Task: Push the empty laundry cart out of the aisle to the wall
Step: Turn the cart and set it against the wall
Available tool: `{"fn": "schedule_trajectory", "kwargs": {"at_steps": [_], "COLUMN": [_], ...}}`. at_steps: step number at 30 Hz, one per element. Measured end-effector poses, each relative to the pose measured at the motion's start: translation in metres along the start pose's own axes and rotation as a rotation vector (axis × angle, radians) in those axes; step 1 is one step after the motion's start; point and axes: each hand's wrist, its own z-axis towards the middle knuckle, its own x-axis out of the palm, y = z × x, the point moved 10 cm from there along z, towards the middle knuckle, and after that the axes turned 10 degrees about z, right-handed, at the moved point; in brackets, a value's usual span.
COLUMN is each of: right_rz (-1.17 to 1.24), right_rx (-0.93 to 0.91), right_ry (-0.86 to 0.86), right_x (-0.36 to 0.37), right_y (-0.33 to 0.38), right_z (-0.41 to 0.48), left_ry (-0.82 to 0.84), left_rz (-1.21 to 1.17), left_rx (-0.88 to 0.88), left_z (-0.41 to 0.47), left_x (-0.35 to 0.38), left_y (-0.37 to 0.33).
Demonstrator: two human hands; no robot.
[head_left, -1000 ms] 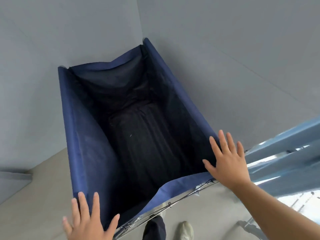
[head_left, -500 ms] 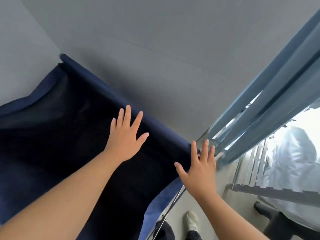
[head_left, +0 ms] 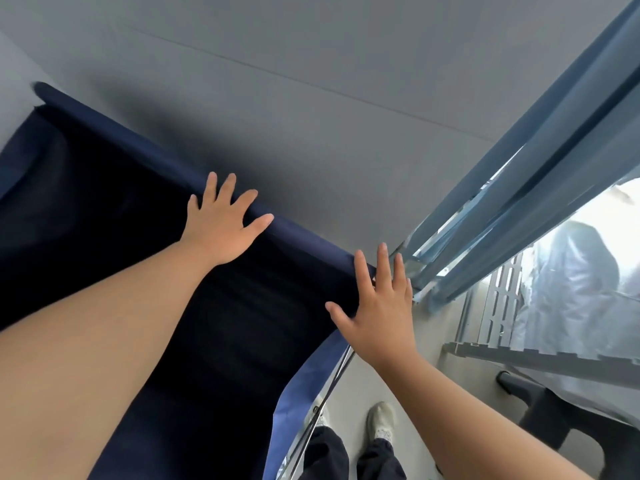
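The laundry cart [head_left: 304, 237] is a dark blue fabric bin on a metal frame, and its inside looks dark and empty. Its long far rim lies along the grey wall [head_left: 311, 116]. My left hand [head_left: 221, 226] reaches across the bin with fingers spread, palm flat at the far rim. At the cart's near right corner my right hand [head_left: 377, 306] is spread flat too. Neither hand grips anything.
Blue curtains [head_left: 540, 188] hang at the right beside a bright window. A slatted grey rack [head_left: 502, 306] and a dark chair base [head_left: 540, 407] stand on the pale floor at lower right. My feet [head_left: 381, 420] are just behind the cart.
The view swung right from the cart's open top. My left hand left the near rim and reached across to the far rim. My right hand stayed at the near right corner.
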Motion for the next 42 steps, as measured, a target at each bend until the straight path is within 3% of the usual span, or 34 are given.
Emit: {"fn": "schedule_trajectory", "kwargs": {"at_steps": [13,34,42], "right_rz": [-0.005,0.034,0.002], "right_rx": [-0.076,-0.163,-0.156], "right_ry": [0.018,0.098,0.057], "right_x": [0.001,0.014,0.013], "right_y": [0.015,0.039,0.051], "right_z": [0.05,0.115,0.126], "left_ry": [0.086,0.127,0.113], "left_rz": [-0.053,-0.173,-0.25], "left_rx": [-0.061,-0.14,-0.132], "left_z": [0.035,0.082,0.091], "left_x": [-0.003,0.002,0.004], "left_y": [0.025,0.072,0.083]}}
